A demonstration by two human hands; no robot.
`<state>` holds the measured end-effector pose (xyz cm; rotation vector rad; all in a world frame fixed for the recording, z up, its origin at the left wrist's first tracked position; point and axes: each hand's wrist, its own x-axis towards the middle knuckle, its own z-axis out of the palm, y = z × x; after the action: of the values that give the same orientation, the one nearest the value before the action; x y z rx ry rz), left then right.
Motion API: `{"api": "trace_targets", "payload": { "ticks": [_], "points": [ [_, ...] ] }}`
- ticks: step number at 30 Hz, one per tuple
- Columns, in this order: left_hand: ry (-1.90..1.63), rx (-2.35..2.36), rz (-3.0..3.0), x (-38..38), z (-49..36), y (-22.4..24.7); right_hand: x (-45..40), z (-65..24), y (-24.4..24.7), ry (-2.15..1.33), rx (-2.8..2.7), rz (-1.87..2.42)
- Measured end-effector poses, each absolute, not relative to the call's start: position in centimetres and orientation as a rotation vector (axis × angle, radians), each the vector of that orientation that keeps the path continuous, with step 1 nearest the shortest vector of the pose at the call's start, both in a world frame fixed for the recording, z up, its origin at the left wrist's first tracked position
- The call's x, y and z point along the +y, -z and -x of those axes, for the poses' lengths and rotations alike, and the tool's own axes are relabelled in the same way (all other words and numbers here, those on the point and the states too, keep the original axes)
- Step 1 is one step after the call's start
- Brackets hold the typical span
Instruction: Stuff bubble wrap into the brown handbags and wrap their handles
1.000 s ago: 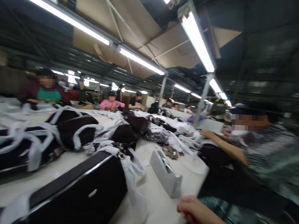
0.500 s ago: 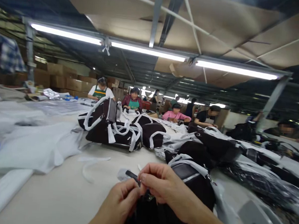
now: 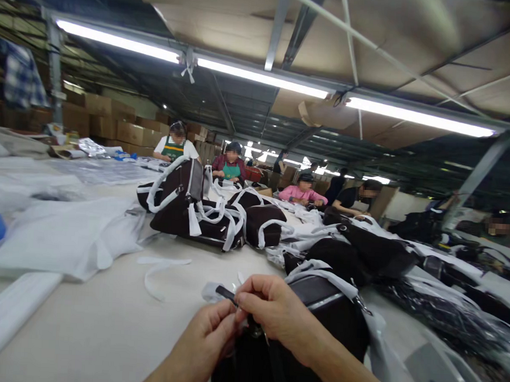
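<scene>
Black strap (image 3: 224, 292) pokes out from the fingertips of your left hand (image 3: 209, 334) and right hand (image 3: 276, 312), both pinching it above the dark bag (image 3: 342, 321) on the table (image 3: 102, 331). White wrapping (image 3: 321, 272) already covers the bag's handle; the strap's tip is bare and loose, so your fingertip work looks unfinished.
</scene>
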<state>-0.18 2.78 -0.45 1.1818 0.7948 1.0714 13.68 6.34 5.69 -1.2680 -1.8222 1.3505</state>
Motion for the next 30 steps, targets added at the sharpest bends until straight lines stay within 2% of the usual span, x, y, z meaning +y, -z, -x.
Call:
{"api": "trace_targets", "payload": {
  "ticks": [7, 20, 30],
  "points": [
    [-1.072, 0.796, -1.145, 3.0, 0.3, 0.6, 6.7, -14.6, -4.6, -1.536, -1.764, 1.039],
    [-1.108, 0.727, -1.051, 3.0, 0.2, 2.3, 6.3, -14.2, -4.6, -1.563, -1.66, 1.078],
    [-1.252, 0.946, -1.563, 2.0, 0.1, 1.3, 6.6, -14.0, -6.1, -1.546, -1.755, 1.101]
  ]
}}
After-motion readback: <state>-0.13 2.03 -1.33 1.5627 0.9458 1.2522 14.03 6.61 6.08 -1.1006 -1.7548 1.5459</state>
